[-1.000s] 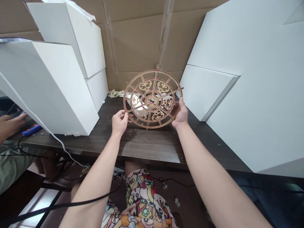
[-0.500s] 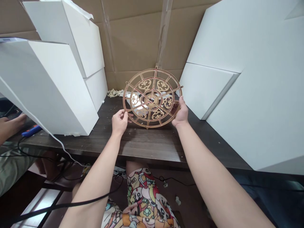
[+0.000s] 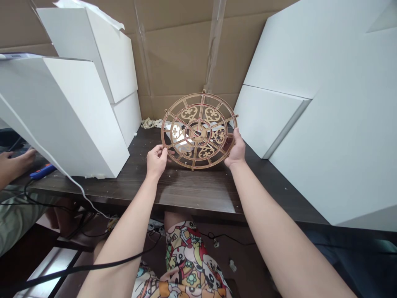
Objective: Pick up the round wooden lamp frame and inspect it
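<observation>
White panels (image 3: 335,136) rise at the right, brown cardboard (image 3: 176,58) at the back, and the dark bench (image 3: 198,190) runs between them and the white boxes (image 3: 83,116) at the left. Over the bench, tilted up to face the wearer, is the golden openwork disc (image 3: 203,132); whether its lower edge touches the wood I cannot tell. The right grip, the right hand (image 3: 236,152), is closed on the lower right rim, thumb up along the edge; the left hand (image 3: 156,161) has thumb and fingers together on the lower left rim.

Holding it well, I'd judge, means taking the weight on the solid outer ring, with even, light pressure on both sides (the scrollwork inside looks thin enough to bend), and keeping the small rim tabs from snagging. Pale scraps (image 3: 150,123) lie behind, best kept off the disc. No brand, label or writing is legible anywhere.
</observation>
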Motion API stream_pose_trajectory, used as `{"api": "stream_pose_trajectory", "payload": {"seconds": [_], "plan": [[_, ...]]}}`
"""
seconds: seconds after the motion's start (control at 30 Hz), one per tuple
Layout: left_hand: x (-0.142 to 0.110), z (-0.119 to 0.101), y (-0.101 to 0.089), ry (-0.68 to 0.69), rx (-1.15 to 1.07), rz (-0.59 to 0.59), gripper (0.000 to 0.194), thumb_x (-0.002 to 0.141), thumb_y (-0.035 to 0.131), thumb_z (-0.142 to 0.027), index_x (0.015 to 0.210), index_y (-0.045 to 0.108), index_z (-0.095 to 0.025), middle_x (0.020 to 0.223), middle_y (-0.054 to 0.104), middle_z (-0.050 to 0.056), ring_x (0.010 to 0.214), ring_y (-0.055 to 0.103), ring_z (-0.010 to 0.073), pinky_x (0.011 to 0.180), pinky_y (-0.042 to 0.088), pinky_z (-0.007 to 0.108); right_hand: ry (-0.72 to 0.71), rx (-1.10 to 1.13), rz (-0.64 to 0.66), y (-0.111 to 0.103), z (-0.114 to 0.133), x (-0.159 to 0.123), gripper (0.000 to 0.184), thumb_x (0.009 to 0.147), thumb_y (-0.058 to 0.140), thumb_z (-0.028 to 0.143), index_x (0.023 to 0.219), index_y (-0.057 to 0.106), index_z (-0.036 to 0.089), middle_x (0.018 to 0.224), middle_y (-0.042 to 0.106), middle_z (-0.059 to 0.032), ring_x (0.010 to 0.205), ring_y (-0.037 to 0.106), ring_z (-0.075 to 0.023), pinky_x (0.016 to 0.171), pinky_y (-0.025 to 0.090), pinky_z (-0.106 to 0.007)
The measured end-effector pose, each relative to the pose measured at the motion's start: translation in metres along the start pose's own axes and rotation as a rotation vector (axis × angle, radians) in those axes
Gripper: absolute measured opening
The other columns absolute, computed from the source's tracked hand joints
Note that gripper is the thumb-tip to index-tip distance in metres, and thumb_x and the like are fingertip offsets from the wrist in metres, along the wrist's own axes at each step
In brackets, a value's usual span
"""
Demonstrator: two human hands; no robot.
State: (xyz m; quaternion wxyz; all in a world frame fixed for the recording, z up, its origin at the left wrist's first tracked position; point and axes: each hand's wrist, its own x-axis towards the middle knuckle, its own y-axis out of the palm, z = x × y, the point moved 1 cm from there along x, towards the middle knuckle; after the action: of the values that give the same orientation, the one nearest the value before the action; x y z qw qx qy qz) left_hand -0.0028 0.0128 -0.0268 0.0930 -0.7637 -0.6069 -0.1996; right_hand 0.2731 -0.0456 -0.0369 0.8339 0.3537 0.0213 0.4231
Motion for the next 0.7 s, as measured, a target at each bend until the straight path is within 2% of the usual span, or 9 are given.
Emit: {"api": "stream_pose_trajectory", "payload": {"seconds": [0.1,0.27,0.33,0.47,0.7], "plan": [[-0.002,0.0,0.0,-0.005,-0.01,0.033,0.023,0.088,0.067,-0.037,0.079,0.071,-0.017,0.075,0.073,0.007,0.06,0.066,0.0201,0.053,0.054,0.028,0.008,0.019,-0.033,-0.002,0.002,0.002,0.051,0.077,0.076,0.071,0.087,0.069,0.022,0.084,0.07,-0.0055,0.089,0.073,-0.032,0.072,0.064,-0.046],[-0.003,-0.002,0.001,-0.037,-0.068,0.044,0.038,0.09,0.06,-0.052,0.089,0.071,-0.016,0.075,0.072,0.009,0.059,0.068,0.0242,0.048,0.052,0.03,0.086,-0.013,-0.025,-0.004,0.002,0.004,0.043,0.078,0.076,0.061,0.09,0.072,0.02,0.073,0.068,-0.0012,0.058,0.063,-0.0201,0.054,0.057,-0.034],[-0.002,-0.003,0.001,-0.076,-0.13,-0.01,0.038,0.089,0.059,-0.051,0.092,0.071,-0.016,0.078,0.073,0.009,0.062,0.07,0.0248,0.05,0.053,0.031,0.094,-0.024,-0.003,-0.003,0.002,0.003,0.041,0.077,0.078,0.057,0.091,0.073,0.019,0.07,0.067,-0.0009,0.052,0.058,-0.017,0.047,0.051,-0.03],[0.004,-0.001,-0.003,-0.186,-0.233,-0.13,0.03,0.086,0.056,-0.044,0.092,0.067,-0.016,0.083,0.074,0.009,0.069,0.071,0.0239,0.049,0.051,0.027,0.08,-0.046,0.023,0.001,0.002,-0.001,0.034,0.075,0.081,0.05,0.086,0.073,0.018,0.071,0.068,-0.0011,0.052,0.058,-0.0151,0.041,0.044,-0.025],[0.009,0.005,-0.006,-0.282,-0.281,-0.165,0.03,0.076,0.059,-0.039,0.096,0.063,-0.017,0.082,0.072,0.007,0.063,0.066,0.0187,0.048,0.047,0.023,0.054,-0.044,0.042,0.005,0.004,-0.004,0.035,0.075,0.084,0.048,0.09,0.072,0.02,0.071,0.067,0.0004,0.052,0.059,-0.0141,0.039,0.044,-0.023]]}}
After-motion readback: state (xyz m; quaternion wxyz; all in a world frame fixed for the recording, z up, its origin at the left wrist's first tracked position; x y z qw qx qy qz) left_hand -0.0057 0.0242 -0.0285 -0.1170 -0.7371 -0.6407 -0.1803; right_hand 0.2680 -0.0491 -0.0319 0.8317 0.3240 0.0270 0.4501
